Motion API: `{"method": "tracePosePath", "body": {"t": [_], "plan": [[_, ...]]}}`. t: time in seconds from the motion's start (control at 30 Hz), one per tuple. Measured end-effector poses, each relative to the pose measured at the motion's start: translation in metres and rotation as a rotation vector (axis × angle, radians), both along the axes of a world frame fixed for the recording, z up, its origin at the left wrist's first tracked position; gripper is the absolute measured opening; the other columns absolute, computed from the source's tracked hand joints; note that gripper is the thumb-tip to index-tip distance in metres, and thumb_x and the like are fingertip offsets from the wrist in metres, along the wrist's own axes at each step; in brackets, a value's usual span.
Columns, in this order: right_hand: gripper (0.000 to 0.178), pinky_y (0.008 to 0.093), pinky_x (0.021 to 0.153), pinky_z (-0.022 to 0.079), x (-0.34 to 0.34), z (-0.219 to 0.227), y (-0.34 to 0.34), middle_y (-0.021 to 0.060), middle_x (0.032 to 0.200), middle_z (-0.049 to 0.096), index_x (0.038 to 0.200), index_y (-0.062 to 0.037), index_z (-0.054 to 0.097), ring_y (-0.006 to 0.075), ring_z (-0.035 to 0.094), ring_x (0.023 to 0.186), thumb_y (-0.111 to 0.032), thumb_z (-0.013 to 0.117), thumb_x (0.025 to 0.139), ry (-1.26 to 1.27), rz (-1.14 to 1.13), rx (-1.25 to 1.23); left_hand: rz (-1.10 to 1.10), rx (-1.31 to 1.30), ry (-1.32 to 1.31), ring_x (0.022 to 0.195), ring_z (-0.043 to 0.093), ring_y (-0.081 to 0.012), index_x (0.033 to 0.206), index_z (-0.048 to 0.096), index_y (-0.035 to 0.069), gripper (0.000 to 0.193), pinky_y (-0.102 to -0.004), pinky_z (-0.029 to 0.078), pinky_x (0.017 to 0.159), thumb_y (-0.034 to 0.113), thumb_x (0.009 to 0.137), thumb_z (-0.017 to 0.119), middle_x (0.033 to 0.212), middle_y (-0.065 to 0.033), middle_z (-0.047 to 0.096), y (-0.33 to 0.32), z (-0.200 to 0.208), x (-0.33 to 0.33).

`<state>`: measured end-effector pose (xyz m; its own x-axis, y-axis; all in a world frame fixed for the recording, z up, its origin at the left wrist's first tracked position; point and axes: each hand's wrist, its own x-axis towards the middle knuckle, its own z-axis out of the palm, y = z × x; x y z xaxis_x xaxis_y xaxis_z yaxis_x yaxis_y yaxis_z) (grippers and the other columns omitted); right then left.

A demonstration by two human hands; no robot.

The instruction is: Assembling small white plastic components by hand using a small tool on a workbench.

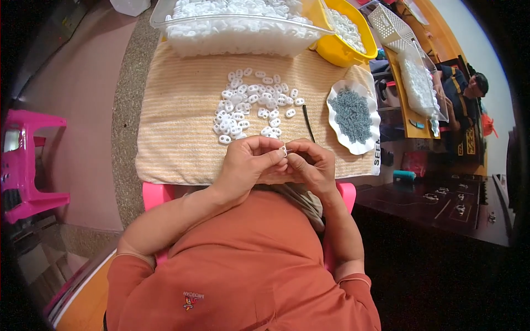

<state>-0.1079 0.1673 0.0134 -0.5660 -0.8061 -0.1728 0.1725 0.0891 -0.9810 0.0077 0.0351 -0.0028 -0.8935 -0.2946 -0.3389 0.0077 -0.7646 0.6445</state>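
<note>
Just past the near edge of the towel, my left hand [253,163] and my right hand [311,165] meet fingertip to fingertip. My left thumb and forefinger pinch a small white plastic piece [284,149]. The right thumb and forefinger are closed at its other side, on a thin bit too small to name. Beyond my hands lies a loose heap of white oval two-hole plastic pieces [237,105]. To the right, a white wavy-rimmed dish [373,110] holds many small grey parts [352,116], perhaps springs. A thin black stick [308,122] lies between heap and dish.
A striped beige towel [176,110] covers the table. At its far side stand a clear bin [237,41] full of white pieces and a yellow basin [337,52]. A pink stool [33,171] is at the left. Another person [458,91] sits at the far right.
</note>
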Motion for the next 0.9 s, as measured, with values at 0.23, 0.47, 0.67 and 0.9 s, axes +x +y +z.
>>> {"method": "tracePosePath", "body": {"t": [0.23,0.47,0.67,0.9], "plan": [[0.011,0.0205,0.068,0.050,-0.001,0.002,-0.001,0.0046,0.088,0.066,0.100,0.0026,0.064,0.0079,0.062,0.078,0.001,0.059,0.090,-0.015,0.011,0.022,-0.004,0.021,0.008,0.079,0.067,-0.0138,0.104,0.060,-0.004,0.017,-0.0253,0.058,0.073,0.004,0.089,0.063,0.088,-0.0097,0.067,-0.001,0.000,0.001],[0.010,0.0205,0.070,0.050,-0.001,0.010,-0.003,0.0046,0.089,0.065,0.099,0.0019,0.064,0.0083,0.062,0.078,0.000,0.060,0.090,-0.031,0.028,0.058,-0.002,0.011,0.007,0.079,0.067,-0.0131,0.104,0.060,-0.003,0.017,-0.0245,0.058,0.073,0.004,0.089,0.064,0.089,-0.0093,0.067,-0.001,-0.002,0.001],[0.009,0.0209,0.070,0.050,-0.002,0.012,-0.003,0.0051,0.089,0.065,0.098,0.0021,0.063,0.0090,0.062,0.078,0.000,0.059,0.090,-0.027,0.013,0.013,0.014,0.008,-0.027,0.078,0.066,-0.0129,0.102,0.061,-0.003,0.015,-0.0235,0.057,0.072,0.003,0.089,0.064,0.088,-0.0089,0.067,-0.001,-0.002,0.000],[0.008,0.0197,0.066,0.047,-0.007,-0.001,-0.002,0.0039,0.091,0.064,0.096,0.0041,0.065,0.0065,0.058,0.075,-0.001,0.061,0.091,0.189,0.042,-0.019,0.012,-0.023,0.007,0.078,0.066,-0.0124,0.101,0.062,-0.004,0.015,-0.0233,0.056,0.071,0.003,0.088,0.065,0.087,-0.0087,0.067,0.000,-0.003,0.000]]}}
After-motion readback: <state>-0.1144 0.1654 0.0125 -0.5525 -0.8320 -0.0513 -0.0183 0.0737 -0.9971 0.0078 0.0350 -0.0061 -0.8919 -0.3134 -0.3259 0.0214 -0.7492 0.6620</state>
